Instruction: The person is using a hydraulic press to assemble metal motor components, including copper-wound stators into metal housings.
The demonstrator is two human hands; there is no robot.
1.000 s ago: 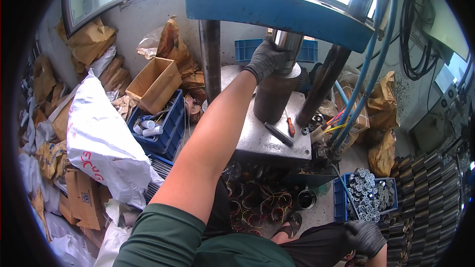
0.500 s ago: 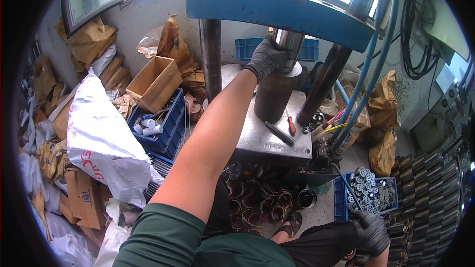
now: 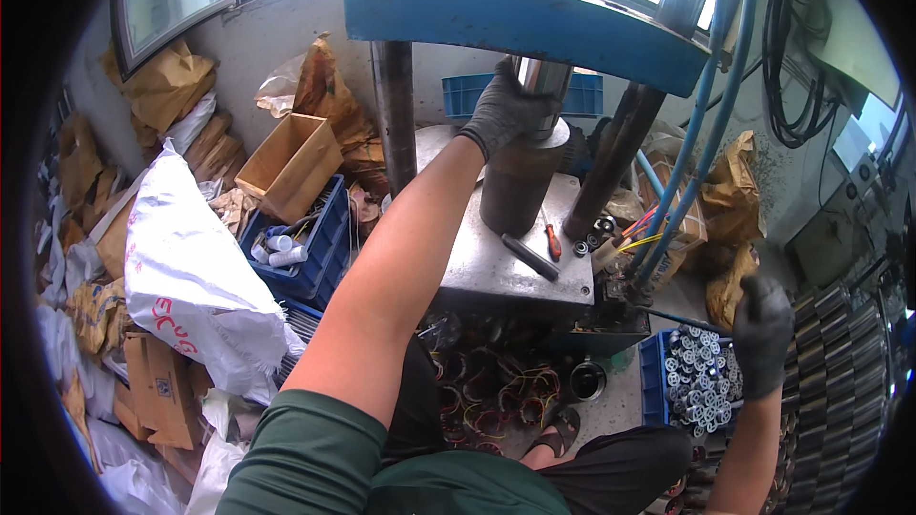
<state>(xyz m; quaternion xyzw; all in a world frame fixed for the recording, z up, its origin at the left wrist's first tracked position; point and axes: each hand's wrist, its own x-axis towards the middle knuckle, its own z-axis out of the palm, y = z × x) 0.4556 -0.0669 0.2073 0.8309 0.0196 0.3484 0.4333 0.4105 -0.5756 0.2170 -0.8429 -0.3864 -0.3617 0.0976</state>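
— What sort of place is this?

— A small, cluttered workshop; a blue press frame (image 3: 534, 24) on steel columns fills the upper middle, over a metal bed plate (image 3: 496, 262) with a screwdriver (image 3: 551, 240) lying on it; blue hoses (image 3: 711, 124) run down at the upper right.

— Anything else?

— Blue crates (image 3: 310, 248) at centre left; a bin of round metal parts (image 3: 692, 377) at lower right; brown paper sacks (image 3: 167, 86) and a white sack (image 3: 191, 277) piled along the left; copper-wound coils (image 3: 487, 391) on the floor at lower centre.
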